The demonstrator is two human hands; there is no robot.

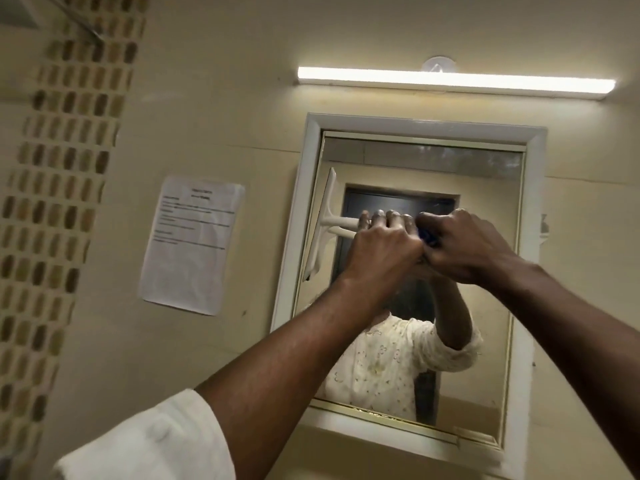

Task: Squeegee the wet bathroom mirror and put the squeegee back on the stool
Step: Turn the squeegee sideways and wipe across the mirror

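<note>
Both hands, left (384,249) and right (464,247), grip squeegee (327,223); blade against mirror (485,306)

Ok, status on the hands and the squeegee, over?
Left hand and right hand both shut on the squeegee handle. Blade upright against the mirror, by its left edge. Nothing in the way.

Squeegee (323,225) handle end buried under left hand (382,251) and right hand (464,245); the blue bit between them can't be identified. Text on the paper notice (192,244) too small and blurred to read. Mosaic tile strip (65,188) cut off at left edge.
</note>
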